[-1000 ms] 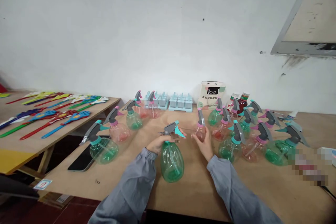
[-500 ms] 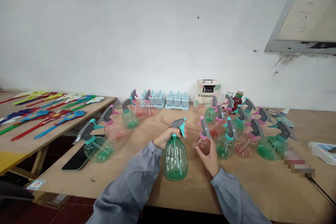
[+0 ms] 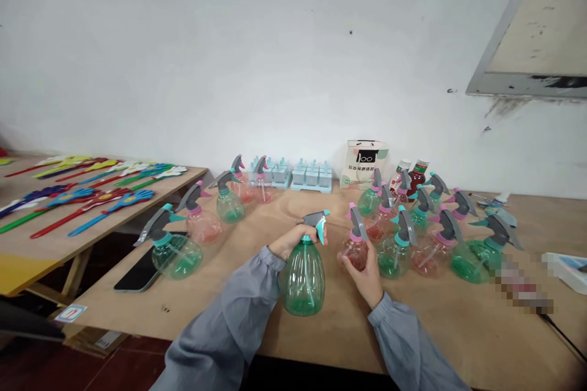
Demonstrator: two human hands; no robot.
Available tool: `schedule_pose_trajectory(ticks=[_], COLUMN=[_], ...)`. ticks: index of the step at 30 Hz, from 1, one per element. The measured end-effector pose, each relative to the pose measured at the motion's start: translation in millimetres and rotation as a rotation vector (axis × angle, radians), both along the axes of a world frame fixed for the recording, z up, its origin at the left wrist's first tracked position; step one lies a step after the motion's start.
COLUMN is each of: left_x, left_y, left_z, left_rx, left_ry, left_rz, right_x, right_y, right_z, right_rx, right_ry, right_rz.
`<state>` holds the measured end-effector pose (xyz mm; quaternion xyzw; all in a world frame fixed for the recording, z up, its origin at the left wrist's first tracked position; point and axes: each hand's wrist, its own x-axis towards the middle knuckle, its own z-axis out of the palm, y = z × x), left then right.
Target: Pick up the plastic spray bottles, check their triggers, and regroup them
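Note:
My left hand (image 3: 293, 242) is wrapped round the neck of a green spray bottle (image 3: 303, 286), just under its grey head and turquoise trigger. The bottle is upright near the front of the table, and I cannot tell if its base touches the wood. To the right, my right hand (image 3: 367, 276) grips the body of a pink spray bottle (image 3: 352, 249) with a grey and pink head. Beside that hand stands another green spray bottle (image 3: 389, 260), with a pink one (image 3: 427, 256) to its right.
More spray bottles stand at left and right on the wooden table (image 3: 220, 311). A phone (image 3: 137, 272) lies at left. Blue popsicle moulds (image 3: 312, 176), a paper bag (image 3: 364, 165) and red-brown bottles (image 3: 417, 178) line the wall. Hand-shaped clappers (image 3: 110, 208) cover the left table.
The green spray bottle in my left hand has shifted slightly left, towards me and away from the pink one. The view has turned a little left. Both grips are unchanged.

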<state>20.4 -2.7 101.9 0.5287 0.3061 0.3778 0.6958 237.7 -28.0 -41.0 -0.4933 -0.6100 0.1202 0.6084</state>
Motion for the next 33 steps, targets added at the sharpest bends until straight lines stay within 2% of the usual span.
schedule_pose_trajectory(ticks=[5, 10, 16, 21, 27, 33], left_x=[-2.2, -2.0, -0.7, -0.9, -4.8, -7.1], left_y=[-5.3, -7.6, -8.9, -6.6, -5.4, -7.1], left_z=[8.2, 7.6, 9.8, 5.8, 5.0, 5.7], left_rx=[0.090, 0.117, 0.201, 0.196, 0.232, 0.183], left_ry=[0.015, 0.060, 0.067, 0.056, 0.077, 0.044], left_rz=[-0.021, 0.024, -0.054, 0.057, 0.023, 0.101], right_x=[-0.6, -2.0, -2.3, -2.1, -2.9, -2.1], right_y=[0.9, 0.1, -0.1, -0.5, -1.7, -0.6], right_z=[-0.3, 1.5, 2.8, 1.9, 4.7, 2.9], right_rx=[0.003, 0.006, 0.016, 0.027, 0.007, 0.004], right_ry=[-0.013, -0.024, -0.025, -0.032, -0.024, -0.016], right_rz=[0.003, 0.005, 0.020, 0.000, 0.020, 0.020])
